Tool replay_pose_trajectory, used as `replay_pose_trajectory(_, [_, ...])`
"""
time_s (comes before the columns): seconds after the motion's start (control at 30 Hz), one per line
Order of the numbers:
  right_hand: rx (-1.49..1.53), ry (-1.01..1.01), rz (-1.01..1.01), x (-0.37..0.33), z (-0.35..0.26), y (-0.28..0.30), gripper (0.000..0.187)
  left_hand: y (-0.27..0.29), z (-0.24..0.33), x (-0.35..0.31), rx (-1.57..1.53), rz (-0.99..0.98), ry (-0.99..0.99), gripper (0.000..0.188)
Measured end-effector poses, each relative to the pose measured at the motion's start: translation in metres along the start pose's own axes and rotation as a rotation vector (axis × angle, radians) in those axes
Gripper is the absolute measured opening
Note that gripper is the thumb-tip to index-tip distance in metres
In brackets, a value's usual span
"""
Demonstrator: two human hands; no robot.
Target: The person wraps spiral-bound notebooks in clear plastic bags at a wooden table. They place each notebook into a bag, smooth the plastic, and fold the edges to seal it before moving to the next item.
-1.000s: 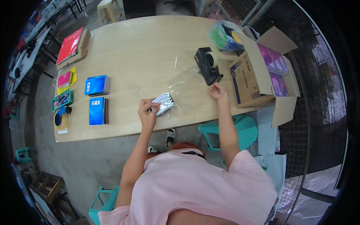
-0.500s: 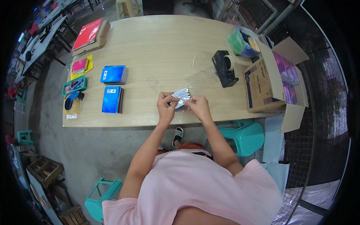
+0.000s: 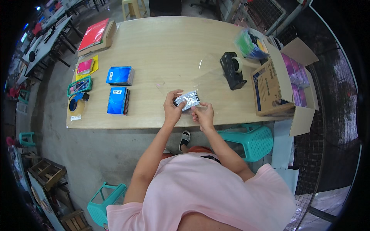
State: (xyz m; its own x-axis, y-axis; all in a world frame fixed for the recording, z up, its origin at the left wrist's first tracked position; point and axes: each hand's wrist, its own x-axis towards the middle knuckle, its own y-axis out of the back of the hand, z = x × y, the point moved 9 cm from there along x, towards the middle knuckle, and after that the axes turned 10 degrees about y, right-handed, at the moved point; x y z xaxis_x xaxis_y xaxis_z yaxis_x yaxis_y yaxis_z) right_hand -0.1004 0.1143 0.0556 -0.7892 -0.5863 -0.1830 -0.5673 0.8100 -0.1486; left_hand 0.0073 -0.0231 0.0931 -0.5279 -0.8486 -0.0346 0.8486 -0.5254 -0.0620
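Over the near edge of the table, my left hand [image 3: 173, 108] grips a small shiny silver bundle [image 3: 190, 99], its thumb lying across the top. Dark, coil-like teeth line two ends of this bundle, and the surface glints like plastic film. My right hand [image 3: 204, 117] is at the bundle's lower right corner with fingers curled in a pinch; what sits between its fingertips is too small to make out. Left of my hands lie two stacks of blue spiral notebooks [image 3: 119, 75], one beyond the other.
A black tape dispenser [image 3: 233, 71] stands to the right, near an open cardboard box [image 3: 271, 90] of purple packs. Along the left edge are a green tray [image 3: 79, 86], a tape roll [image 3: 76, 104], pink notepads [image 3: 85, 66] and a red packet [image 3: 93, 34]. Green stools [image 3: 252, 142] stand below.
The silver bundle has turned slightly and shows more of its face. My right hand has slid from its right side down to the lower corner; my left thumb now presses on top.
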Motion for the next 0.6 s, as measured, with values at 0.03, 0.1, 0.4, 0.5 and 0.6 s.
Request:
replay_pose_trajectory(0.03, [-0.027, 0.107, 0.031, 0.003, 0.0, 0.003, 0.038, -0.002, -0.001, 0.006, 0.004, -0.084, 0.046, 0.059])
replay_pose_trajectory(0.1, [-0.297, 0.31, 0.031, 0.016, 0.026, 0.008, 0.038, -0.003, -0.003, 0.016, 0.017, -0.247, 0.141, 0.082])
replay_pose_trajectory(0.4, [-0.825, 0.656, -0.741, -0.03, 0.042, -0.045, 0.051, -0.037, 0.066, 0.013, 0.686, -0.412, 0.072, 0.103])
replay_pose_trajectory(0.5, [0.1, 0.331, -0.586, -0.011, 0.014, -0.032, 0.055, 0.014, 0.039, 0.0, 0.096, -0.325, 0.115, 0.099])
replay_pose_trajectory(0.6, [0.18, 0.162, -0.466, 0.022, -0.02, -0.028, 0.066, 0.032, -0.001, -0.008, 0.256, -0.252, -0.062, 0.094])
